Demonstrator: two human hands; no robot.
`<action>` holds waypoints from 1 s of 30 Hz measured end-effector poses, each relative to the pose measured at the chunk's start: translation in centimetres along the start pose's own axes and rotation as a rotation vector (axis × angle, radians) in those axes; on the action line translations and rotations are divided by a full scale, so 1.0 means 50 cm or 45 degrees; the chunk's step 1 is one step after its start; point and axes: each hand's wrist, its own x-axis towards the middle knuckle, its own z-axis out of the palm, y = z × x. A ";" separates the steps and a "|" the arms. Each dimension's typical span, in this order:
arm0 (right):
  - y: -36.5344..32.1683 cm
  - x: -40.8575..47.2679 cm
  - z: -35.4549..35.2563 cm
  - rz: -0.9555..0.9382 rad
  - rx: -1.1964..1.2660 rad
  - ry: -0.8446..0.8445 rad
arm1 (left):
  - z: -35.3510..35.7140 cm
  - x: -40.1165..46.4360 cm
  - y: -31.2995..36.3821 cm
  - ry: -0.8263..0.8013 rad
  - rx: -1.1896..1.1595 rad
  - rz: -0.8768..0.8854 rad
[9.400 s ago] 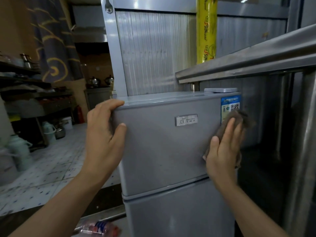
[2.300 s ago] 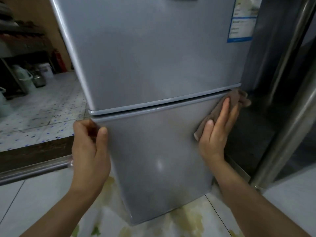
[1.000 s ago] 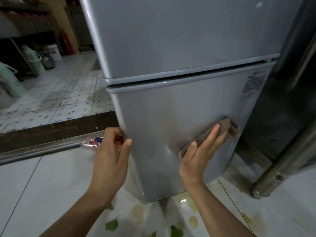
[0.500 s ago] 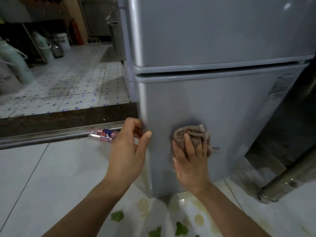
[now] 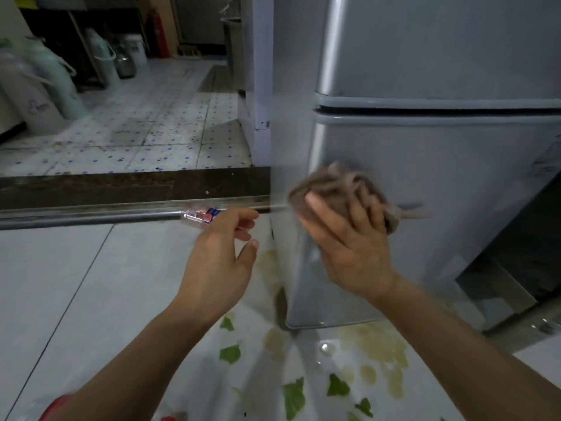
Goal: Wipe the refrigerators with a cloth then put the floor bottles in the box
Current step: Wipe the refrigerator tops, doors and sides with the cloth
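A small grey two-door refrigerator [image 5: 440, 165] stands on the tiled floor, its lower door facing me. My right hand [image 5: 349, 247] holds a bunched brown cloth [image 5: 340, 189] against the lower door's left edge. My left hand [image 5: 221, 259] hovers just left of the fridge corner, fingers apart, touching nothing. A clear plastic bottle with a red and blue label [image 5: 200, 214] lies on the floor by the metal threshold, partly hidden behind my left fingers. Something with red on it, possibly another bottle [image 5: 51, 405], shows at the bottom left, blurred.
A metal door rail [image 5: 91, 214] and dark sill cross the floor to the left. Beyond it are speckled tiles, thermos jugs [image 5: 57, 74] and a red fire extinguisher [image 5: 158, 34]. A steel unit [image 5: 516, 238] stands right of the fridge. Green leaf patterns and stains mark the floor.
My right hand has slid the cloth left to the door's edge and bunched it up. My left hand has come off the fridge corner and opened. The view has swung left.
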 end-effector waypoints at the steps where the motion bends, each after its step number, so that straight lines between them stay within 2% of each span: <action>1: -0.001 -0.020 -0.002 -0.162 -0.036 -0.102 | -0.005 -0.005 -0.004 -0.002 -0.001 -0.006; 3: 0.015 -0.027 -0.017 -0.398 -0.099 -0.258 | -0.014 -0.012 -0.009 0.005 -0.010 -0.008; 5: 0.039 0.003 -0.027 -0.503 -0.156 -0.267 | -0.019 -0.015 -0.012 0.014 -0.022 -0.014; 9: 0.068 0.106 -0.032 -0.390 -0.189 0.009 | -0.017 -0.012 -0.017 0.008 -0.012 -0.035; 13: 0.045 0.091 -0.025 -0.359 -0.108 0.003 | -0.009 -0.002 -0.025 0.011 -0.032 -0.047; 16: 0.004 0.018 -0.003 -0.495 -0.085 -0.184 | -0.001 0.000 -0.033 -0.002 -0.062 -0.060; 22: -0.079 -0.111 0.038 -0.735 -0.155 -0.724 | 0.028 -0.018 -0.049 -0.059 -0.057 -0.075; 24: -0.085 -0.120 0.039 -0.822 -0.192 -0.805 | 0.035 -0.024 -0.047 -0.075 -0.075 -0.067; 26: -0.062 -0.119 0.035 -0.865 -0.194 -0.742 | 0.043 -0.029 -0.043 -0.086 -0.106 -0.065; 30: 0.058 -0.088 0.009 -0.805 -0.145 -0.386 | 0.062 -0.021 -0.031 -0.070 -0.166 -0.047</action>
